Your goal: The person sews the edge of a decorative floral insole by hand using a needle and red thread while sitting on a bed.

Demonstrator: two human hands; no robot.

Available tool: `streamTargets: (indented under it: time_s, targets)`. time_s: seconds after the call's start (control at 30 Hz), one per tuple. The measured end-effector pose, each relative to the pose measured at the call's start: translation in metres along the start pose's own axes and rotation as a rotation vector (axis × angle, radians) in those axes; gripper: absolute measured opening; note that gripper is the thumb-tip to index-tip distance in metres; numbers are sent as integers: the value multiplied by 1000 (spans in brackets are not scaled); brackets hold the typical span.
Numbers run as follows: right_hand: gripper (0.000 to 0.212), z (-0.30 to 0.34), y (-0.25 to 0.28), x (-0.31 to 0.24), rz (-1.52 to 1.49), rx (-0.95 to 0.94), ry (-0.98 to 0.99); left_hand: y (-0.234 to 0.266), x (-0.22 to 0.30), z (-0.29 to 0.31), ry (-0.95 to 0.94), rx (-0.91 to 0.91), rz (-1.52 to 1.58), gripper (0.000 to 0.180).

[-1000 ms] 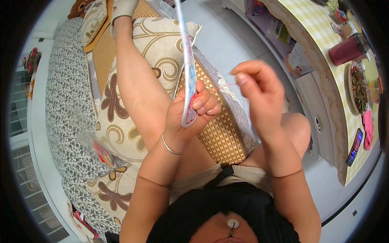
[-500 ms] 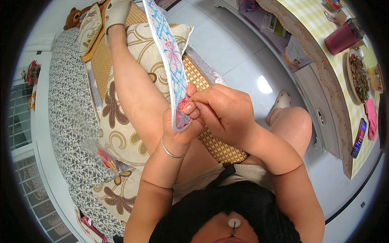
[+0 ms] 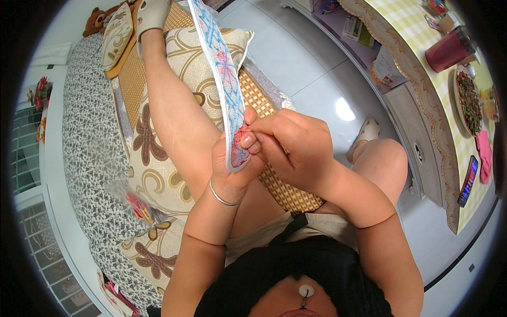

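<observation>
My left hand (image 3: pixel 228 164) is closed on the rounded lower end of a long embroidered strip (image 3: pixel 224 66). White edging runs round the strip, which bears blue lattice stitching and pink and red motifs. It rises away from me past the top edge of the view. At the red stitched part, my right hand (image 3: pixel 296 145) pinches a thin sewing needle (image 3: pixel 246 130) between thumb and forefinger. The needle's tip lies against the strip, close to my left fingertips. Both hands almost touch. How far the needle goes into the cloth is too small to tell.
Beneath my outstretched leg lie patterned cushions (image 3: pixel 153 238) and a woven mat (image 3: pixel 290 195). A clear bag with red and yellow thread-like bundles (image 3: pixel 138 207) rests at left. On the right, a checked tablecloth (image 3: pixel 449 113) carries a dark red cup (image 3: pixel 449 49), a plate of food (image 3: pixel 468 100) and a phone (image 3: pixel 468 180).
The strip has tilted and shifted slightly to the right. Both hands keep nearly the same place and grip.
</observation>
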State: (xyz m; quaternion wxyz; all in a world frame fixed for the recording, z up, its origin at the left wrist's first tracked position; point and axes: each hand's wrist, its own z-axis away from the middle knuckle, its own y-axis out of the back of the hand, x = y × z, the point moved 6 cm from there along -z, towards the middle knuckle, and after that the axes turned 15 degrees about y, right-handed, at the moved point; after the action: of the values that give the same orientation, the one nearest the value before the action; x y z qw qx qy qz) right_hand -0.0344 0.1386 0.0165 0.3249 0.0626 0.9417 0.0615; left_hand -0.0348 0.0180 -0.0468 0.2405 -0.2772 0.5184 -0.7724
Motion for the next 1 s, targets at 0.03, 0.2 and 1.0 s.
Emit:
streamTargets:
  time_s: [0.03,0.2,1.0]
  targets:
    - [12,0,0,0,-19,19,-1,-1,0,0,-11,8,-17,20]
    - [12,1,0,1,-34,17,-5,0,1,1,-3,12,-30,15]
    - [10,2,1,4,-84,40,-33,-7,-2,0,-34,53,-45,17]
